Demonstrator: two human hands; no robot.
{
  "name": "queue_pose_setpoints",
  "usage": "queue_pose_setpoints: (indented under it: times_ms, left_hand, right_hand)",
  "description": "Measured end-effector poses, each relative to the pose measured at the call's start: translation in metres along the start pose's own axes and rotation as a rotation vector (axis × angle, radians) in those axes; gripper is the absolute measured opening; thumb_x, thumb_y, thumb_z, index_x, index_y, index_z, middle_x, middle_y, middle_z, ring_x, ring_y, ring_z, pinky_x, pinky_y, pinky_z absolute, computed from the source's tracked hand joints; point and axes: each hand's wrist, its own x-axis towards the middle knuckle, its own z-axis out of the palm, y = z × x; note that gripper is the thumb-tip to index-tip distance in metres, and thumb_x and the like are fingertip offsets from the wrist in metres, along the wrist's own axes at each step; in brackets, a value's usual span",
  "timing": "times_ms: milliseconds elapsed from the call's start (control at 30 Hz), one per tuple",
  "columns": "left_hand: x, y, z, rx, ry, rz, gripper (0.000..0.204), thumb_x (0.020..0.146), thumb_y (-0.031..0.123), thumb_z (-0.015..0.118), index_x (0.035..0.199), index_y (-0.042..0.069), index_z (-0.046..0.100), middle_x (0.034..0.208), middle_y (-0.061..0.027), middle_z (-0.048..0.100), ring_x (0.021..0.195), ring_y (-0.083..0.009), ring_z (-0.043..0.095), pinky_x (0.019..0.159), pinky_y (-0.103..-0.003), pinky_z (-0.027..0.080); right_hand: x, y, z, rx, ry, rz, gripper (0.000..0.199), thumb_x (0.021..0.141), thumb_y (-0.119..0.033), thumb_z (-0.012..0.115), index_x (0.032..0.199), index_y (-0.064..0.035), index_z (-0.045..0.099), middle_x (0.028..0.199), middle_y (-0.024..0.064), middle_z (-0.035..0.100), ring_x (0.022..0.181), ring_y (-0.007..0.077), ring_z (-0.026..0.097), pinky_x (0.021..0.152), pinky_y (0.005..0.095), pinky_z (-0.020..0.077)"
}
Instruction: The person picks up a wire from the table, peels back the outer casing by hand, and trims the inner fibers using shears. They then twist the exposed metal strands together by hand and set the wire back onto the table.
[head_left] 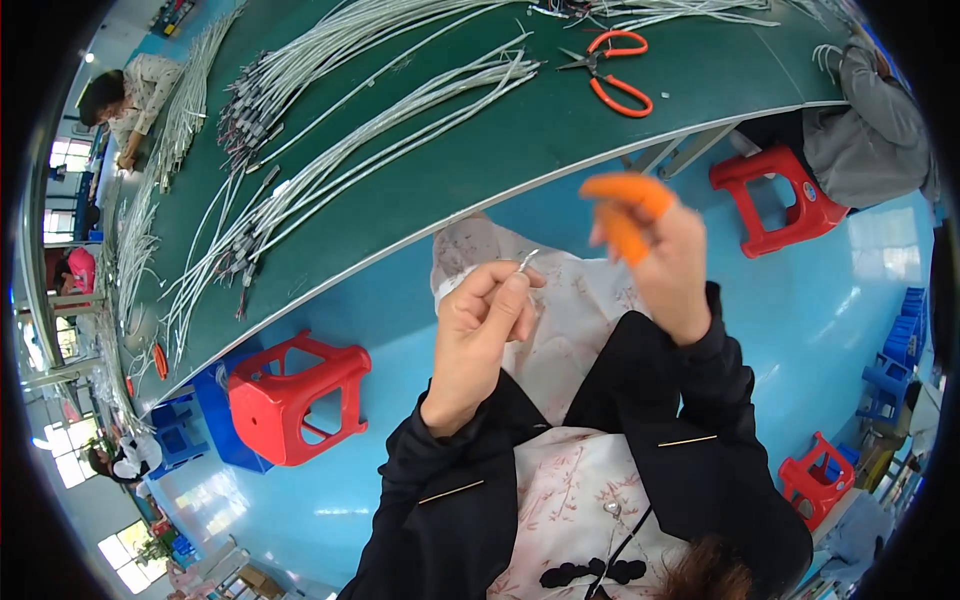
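1. The thin, silvery-white cable end (pixel 529 257) should be very light, with some spring along its length, and bendable at the tip. If those are fine strands, they could splay or snap under rough pulling.
2. The best hold is probably just below the tip, on the covered part, with a light pinch between thumb and forefinger; a smooth covering might slip if held loosely.
3. It looks slim and pale, with a slightly bent, shiny tip that may be bare metal or a twisted strand; it is too small to tell which. The rest is hidden by the hand.
4. It is in the bare left hand (pixel 478 328), above the pale, pink-patterned fabric over the lap (pixel 570 305) and off the worktop's near edge. These fingers are closed in a pinch, the tip poking out above them.
5. The right hand (pixel 668 262) is raised beside it, apart from the cable and blurred. Bright orange pieces (pixel 632 190) show at its fingers; whether worn or held, and how far the fingers are open, I cannot tell.
6. On the green worktop (pixel 400 195) lie bundled white cables with dark connectors (pixel 345 165) and orange-handled metal scissors (pixel 595 68).
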Motion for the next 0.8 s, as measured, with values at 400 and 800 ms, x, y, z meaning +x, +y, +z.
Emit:
queue_pose_setpoints:
  times_ms: [400, 800]
  left_hand:
    - [0.007, 0.006, -0.007, -0.191, -0.073, -0.018, 0.022, 0.099, 0.019, 0.042, 0.100, 0.002, 0.055, 0.059, 0.0017, 0.042, 0.053, -0.0058, 0.031, 0.051, -0.022, 0.026]
    - [0.012, 0.014, -0.013, -0.427, -0.086, -0.108, 0.024, 0.100, 0.022, 0.041, 0.095, 0.002, 0.053, 0.058, 0.0019, 0.040, 0.051, -0.0057, 0.025, 0.050, -0.023, 0.023]
  right_hand:
    - [0.138, 0.051, -0.062, -1.200, 0.022, -0.564, 0.014, 0.077, -0.003, 0.062, 0.090, 0.0017, 0.061, 0.080, 0.0171, 0.059, 0.070, 0.0370, 0.056, 0.065, 0.0438, 0.0461]
    - [0.076, -0.001, -0.083, -0.213, -0.155, 0.011, 0.027, 0.084, -0.013, 0.058, 0.105, 0.0044, 0.061, 0.108, 0.0129, 0.061, 0.078, 0.0181, 0.060, 0.062, 0.0300, 0.0449]
